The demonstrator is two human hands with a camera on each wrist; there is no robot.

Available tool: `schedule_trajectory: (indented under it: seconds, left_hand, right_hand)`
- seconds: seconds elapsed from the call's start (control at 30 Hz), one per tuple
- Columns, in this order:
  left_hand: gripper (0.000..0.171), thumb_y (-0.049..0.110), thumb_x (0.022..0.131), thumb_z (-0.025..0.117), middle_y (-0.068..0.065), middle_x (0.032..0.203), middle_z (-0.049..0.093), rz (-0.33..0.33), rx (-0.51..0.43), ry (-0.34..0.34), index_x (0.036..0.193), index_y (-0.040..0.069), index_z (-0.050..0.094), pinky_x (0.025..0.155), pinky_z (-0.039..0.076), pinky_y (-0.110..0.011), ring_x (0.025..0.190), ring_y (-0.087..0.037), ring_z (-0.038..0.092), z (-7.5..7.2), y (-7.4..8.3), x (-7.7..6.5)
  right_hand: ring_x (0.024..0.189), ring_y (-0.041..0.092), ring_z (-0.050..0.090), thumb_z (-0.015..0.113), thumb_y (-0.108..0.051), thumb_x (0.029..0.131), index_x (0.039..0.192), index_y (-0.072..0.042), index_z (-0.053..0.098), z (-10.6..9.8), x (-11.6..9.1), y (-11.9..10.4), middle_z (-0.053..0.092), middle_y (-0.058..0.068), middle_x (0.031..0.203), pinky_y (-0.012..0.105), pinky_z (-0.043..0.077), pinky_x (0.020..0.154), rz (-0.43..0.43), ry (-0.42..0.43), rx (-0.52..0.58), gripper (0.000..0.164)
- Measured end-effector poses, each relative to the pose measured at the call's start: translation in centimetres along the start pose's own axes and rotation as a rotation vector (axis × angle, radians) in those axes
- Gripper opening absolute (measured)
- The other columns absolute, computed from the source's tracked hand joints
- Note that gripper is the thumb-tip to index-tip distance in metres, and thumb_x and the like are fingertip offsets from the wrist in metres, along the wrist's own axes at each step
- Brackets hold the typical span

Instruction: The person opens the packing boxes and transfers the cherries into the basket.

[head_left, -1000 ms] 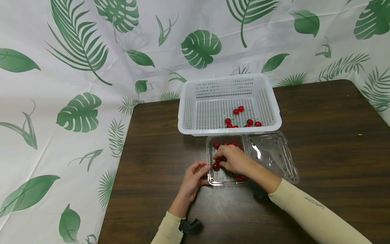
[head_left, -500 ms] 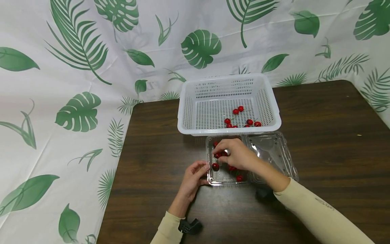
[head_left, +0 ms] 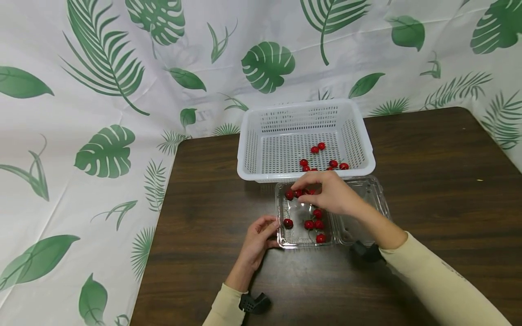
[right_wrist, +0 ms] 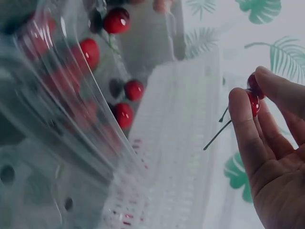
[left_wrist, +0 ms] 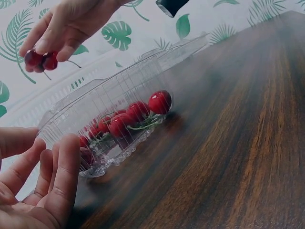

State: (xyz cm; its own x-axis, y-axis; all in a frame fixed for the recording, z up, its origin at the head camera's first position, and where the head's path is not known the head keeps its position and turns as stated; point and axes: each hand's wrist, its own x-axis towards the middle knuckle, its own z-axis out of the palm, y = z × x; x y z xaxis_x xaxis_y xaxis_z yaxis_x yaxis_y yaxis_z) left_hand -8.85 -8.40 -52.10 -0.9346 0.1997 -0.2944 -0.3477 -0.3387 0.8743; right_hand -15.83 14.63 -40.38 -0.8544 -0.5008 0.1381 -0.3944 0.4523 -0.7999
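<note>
My right hand (head_left: 328,192) pinches a pair of dark red cherries (right_wrist: 254,101) between thumb and fingertips, their stems pointing away from the fingers. It is raised over the back of a clear plastic clamshell box (head_left: 299,236), as the left wrist view shows. Inside the box several cherries (head_left: 317,213) are spread out, with one (head_left: 288,223) apart near the left wall. My left hand (head_left: 258,237) holds the box's left side, thumb at the rim and fingers against the outer wall.
Just behind the box stands a white perforated basket (head_left: 265,175) with several more cherries (head_left: 315,149) on its floor. The box's clear lid (head_left: 373,194) lies folded open to the right. Dark wooden table (head_left: 440,181) underneath; leaf-printed sheet (head_left: 228,36) behind.
My right hand has lifted two cherries from among those in the box and moved up and back toward the basket. My left hand stays at the box's left side.
</note>
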Motion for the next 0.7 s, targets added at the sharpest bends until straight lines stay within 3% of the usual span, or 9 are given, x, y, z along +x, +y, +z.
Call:
schedule_trajectory:
  seconds: [0.27, 0.5, 0.7]
  left_hand:
    - [0.019, 0.009, 0.094, 0.066, -0.010, 0.096, 0.062, 0.006, -0.017, 0.002, 0.108, -0.002, 0.060, 0.055, 0.057, -0.028, 0.078, -0.018, 0.063, 0.0, -0.2, 0.0]
    - [0.019, 0.011, 0.093, 0.067, -0.010, 0.097, 0.062, 0.007, -0.006, -0.007, 0.107, 0.000, 0.061, 0.056, 0.058, -0.028, 0.078, -0.017, 0.063, 0.0, -0.1, 0.0]
    - [0.021, 0.011, 0.093, 0.068, -0.010, 0.095, 0.061, 0.006, 0.001, -0.004, 0.107, -0.001, 0.060, 0.055, 0.057, -0.027, 0.078, -0.018, 0.062, 0.0, -0.1, 0.0]
  right_hand:
    - [0.097, 0.020, 0.064, 0.080, -0.009, 0.082, 0.107, -0.009, 0.074, -2.7, 0.2, 0.4, 0.071, 0.002, 0.104, 0.044, 0.058, 0.084, 0.023, 0.064, 0.016, 0.026]
    - [0.094, 0.018, 0.064, 0.080, -0.011, 0.083, 0.107, -0.012, 0.075, -4.7, 0.3, 1.3, 0.071, 0.003, 0.104, 0.021, 0.054, 0.072, 0.089, 0.186, -0.067, 0.025]
    - [0.098, 0.021, 0.064, 0.078, -0.009, 0.085, 0.111, -0.008, 0.073, -5.6, 0.5, 2.5, 0.070, 0.008, 0.108, 0.013, 0.052, 0.073, 0.131, 0.256, -0.065, 0.027]
